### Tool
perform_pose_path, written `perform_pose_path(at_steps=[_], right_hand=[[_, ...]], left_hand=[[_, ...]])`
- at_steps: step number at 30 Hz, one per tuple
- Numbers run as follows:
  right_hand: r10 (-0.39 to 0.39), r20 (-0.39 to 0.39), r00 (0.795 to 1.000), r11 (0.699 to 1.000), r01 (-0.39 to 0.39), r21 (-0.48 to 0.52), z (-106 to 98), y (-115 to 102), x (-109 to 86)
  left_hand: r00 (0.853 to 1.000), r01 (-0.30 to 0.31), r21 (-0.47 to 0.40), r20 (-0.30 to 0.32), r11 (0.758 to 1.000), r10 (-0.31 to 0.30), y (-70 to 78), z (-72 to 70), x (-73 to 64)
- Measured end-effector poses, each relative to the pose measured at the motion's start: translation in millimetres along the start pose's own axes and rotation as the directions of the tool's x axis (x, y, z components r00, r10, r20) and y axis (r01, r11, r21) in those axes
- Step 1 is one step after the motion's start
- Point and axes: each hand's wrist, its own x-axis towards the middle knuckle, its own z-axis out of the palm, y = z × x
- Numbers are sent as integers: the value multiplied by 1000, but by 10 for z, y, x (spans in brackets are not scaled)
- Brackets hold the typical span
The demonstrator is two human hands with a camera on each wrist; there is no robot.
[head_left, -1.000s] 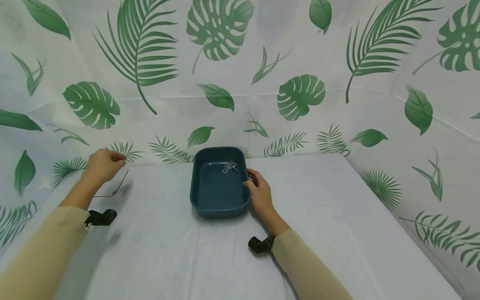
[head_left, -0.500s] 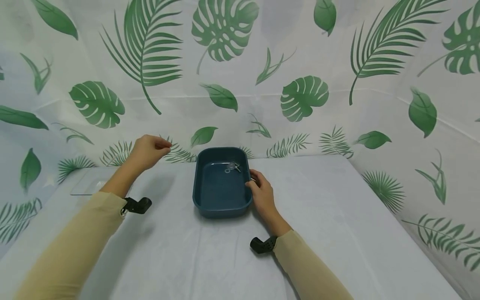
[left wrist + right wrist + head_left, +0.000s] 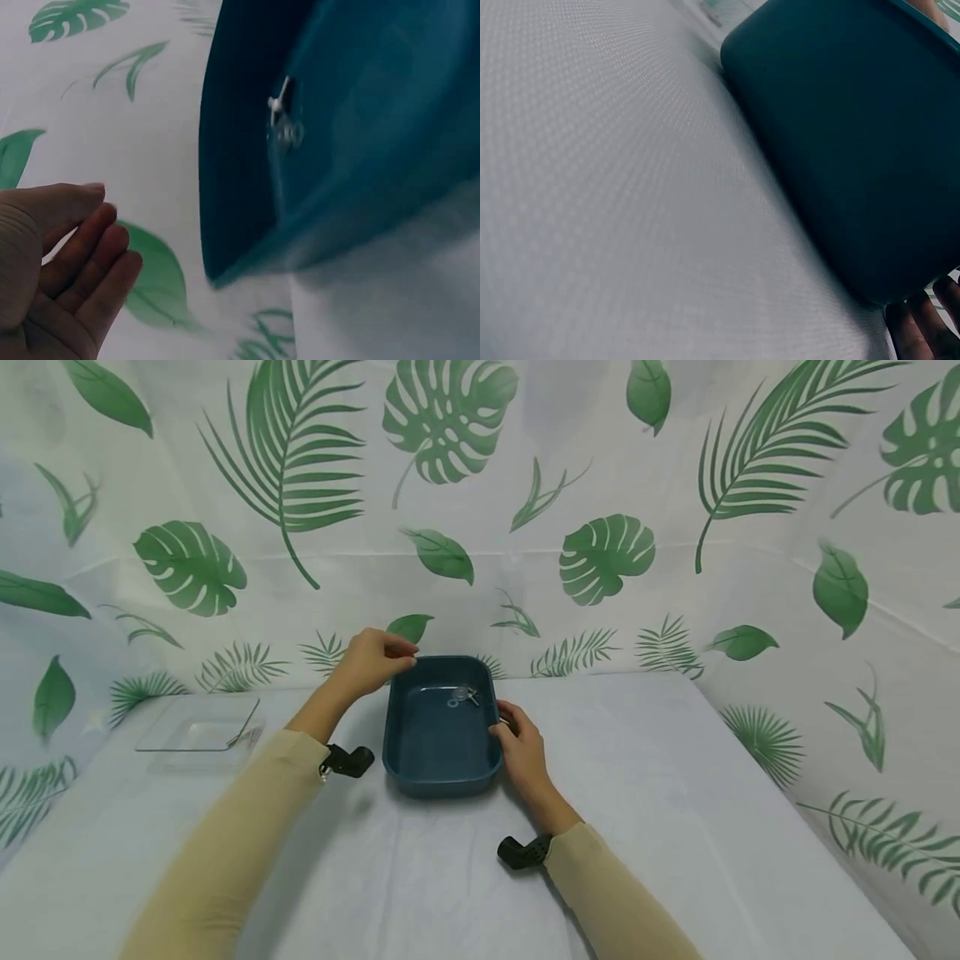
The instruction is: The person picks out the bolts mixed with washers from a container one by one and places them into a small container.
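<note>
A dark teal rectangular bin (image 3: 442, 747) stands on the white-covered table. My right hand (image 3: 520, 743) grips its right side, the thumb over the rim and the fingers along the outer wall. At the bin's far left corner, my left hand (image 3: 375, 662) hovers with thumb and index fingertips close together. In the left wrist view the left hand (image 3: 75, 255) is beside the bin's wall; I cannot tell whether something tiny sits in its pinch. Inside the bin, near its far right corner, lie small silvery metal pieces (image 3: 472, 697) and a pale ring (image 3: 452, 702).
A clear shallow tray (image 3: 183, 749) sits at the table's left, with thin metal pieces (image 3: 246, 735) at its right end. Behind the table hangs a white cloth (image 3: 487, 577) printed with green leaves. Both wrists wear black camera mounts.
My left hand has travelled right from over the clear tray to the bin's far left corner, uncovering the tray. My right hand and the bin have stayed in place.
</note>
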Motion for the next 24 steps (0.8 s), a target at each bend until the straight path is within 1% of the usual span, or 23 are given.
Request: perform_pose_path(at_steps=[5, 9, 12, 17, 21, 24], right_hand=[[-8, -14, 1000, 1000, 8, 12, -9, 18, 6], [-18, -8, 1000, 1000, 18, 16, 16, 21, -1], [-15, -5, 1000, 1000, 15, 5, 35, 15, -18], [-26, -17, 1000, 1000, 26, -1, 39, 5, -22], [-28, -18, 999, 1000, 28, 2, 16, -8, -15], [-18, -19, 1000, 1000, 18, 2, -9, -16, -21]], left_hand=[[1000, -14, -64, -19, 998, 12, 120, 210, 125], [1000, -27, -78, -13, 997, 27, 163, 340, 206], [1000, -19, -78, 15, 997, 21, 151, 419, 252], [998, -12, -109, 65, 994, 19, 70, 535, 334], [995, -31, -142, 86, 989, 43, 0, 633, 415], [991, -43, -153, 119, 987, 61, -4, 728, 464]])
